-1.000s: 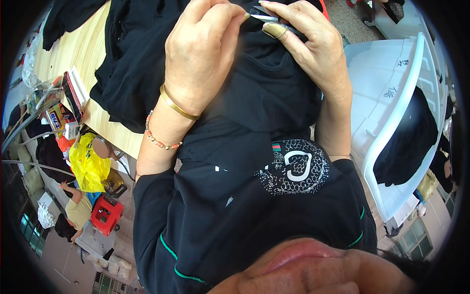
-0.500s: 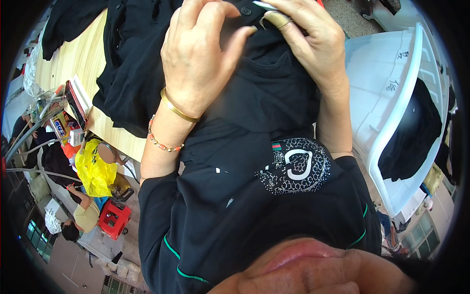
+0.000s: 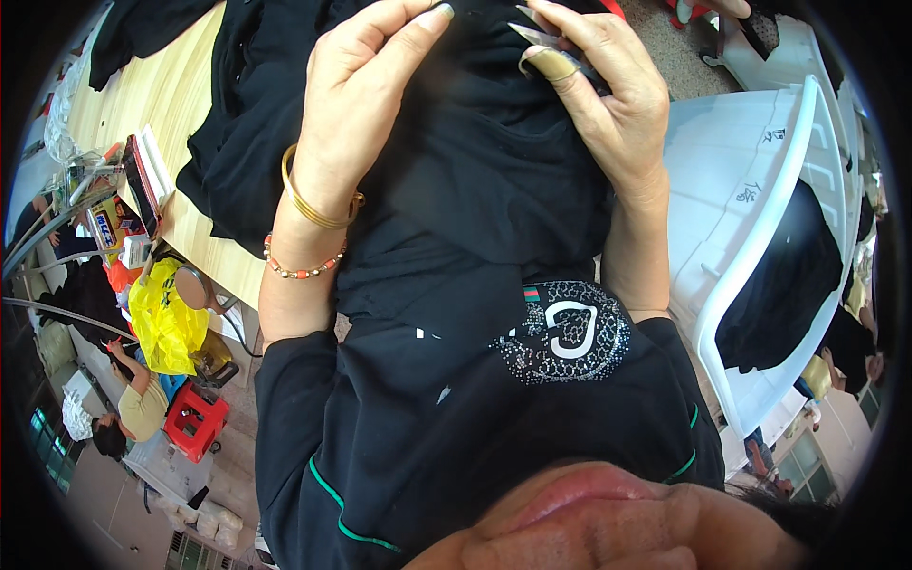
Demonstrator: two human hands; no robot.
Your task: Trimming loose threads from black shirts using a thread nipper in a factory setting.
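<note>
A black garment (image 3: 494, 161) lies bunched across the table edge and my lap, under both hands. My left hand (image 3: 356, 95) is raised over its left part with thumb and forefinger pinched together; whatever is between the fingertips is too small and dark to make out. In my right hand (image 3: 613, 104), over the garment's right side, is a small pair of thread snips (image 3: 534, 35). Their two pointed metal blades stick out between thumb and fingers, spread apart and aimed left. A tan wrap (image 3: 551, 65) covers the right thumb.
At the left is a light wooden table (image 3: 161, 85) with more black cloth at its far end. A yellow plastic bag (image 3: 166, 318) hangs beside it, near a red stool (image 3: 196, 423) and a seated person (image 3: 142, 408). A white plastic tub (image 3: 717, 313) holding black cloth (image 3: 784, 285) stands right.
My left hand has turned and closed from spread fingers into a pinch. My right hand has moved slightly right and lower, and the snips' blades now show more. The garment's buttoned part has shifted from view.
</note>
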